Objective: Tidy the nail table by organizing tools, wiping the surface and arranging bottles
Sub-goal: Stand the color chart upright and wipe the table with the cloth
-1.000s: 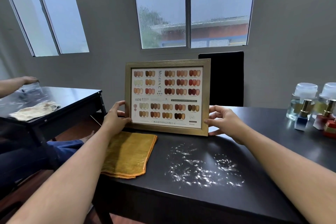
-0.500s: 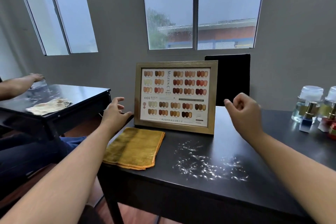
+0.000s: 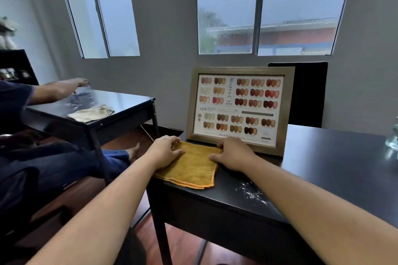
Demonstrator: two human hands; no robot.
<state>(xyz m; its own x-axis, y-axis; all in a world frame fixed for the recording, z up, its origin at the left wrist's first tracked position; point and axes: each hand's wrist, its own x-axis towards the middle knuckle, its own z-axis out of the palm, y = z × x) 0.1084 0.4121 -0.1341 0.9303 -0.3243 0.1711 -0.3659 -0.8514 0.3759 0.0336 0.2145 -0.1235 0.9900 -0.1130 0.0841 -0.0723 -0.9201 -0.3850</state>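
A folded mustard-yellow cloth (image 3: 191,169) lies at the near left corner of the black nail table (image 3: 323,168). My left hand (image 3: 164,151) rests on the cloth's far left corner, fingers curled onto the fabric. My right hand (image 3: 233,155) sits at the cloth's far right corner, fingers bent over its edge. Just behind them a framed nail colour chart (image 3: 239,107) stands upright on the table. White dust (image 3: 252,192) is scattered on the tabletop to the right of the cloth, partly hidden by my right forearm. A glass bottle (image 3: 393,137) shows at the right edge.
A black chair back (image 3: 308,92) stands behind the table. To the left is a second black table (image 3: 120,103) with a beige cloth (image 3: 90,113), where another person's arm (image 3: 58,89) reaches across. That person's legs fill the gap between the tables.
Both hands let go of the framed chart, which stays standing, and came down onto the far corners of the yellow cloth. The view turned left, so most bottles left the frame.
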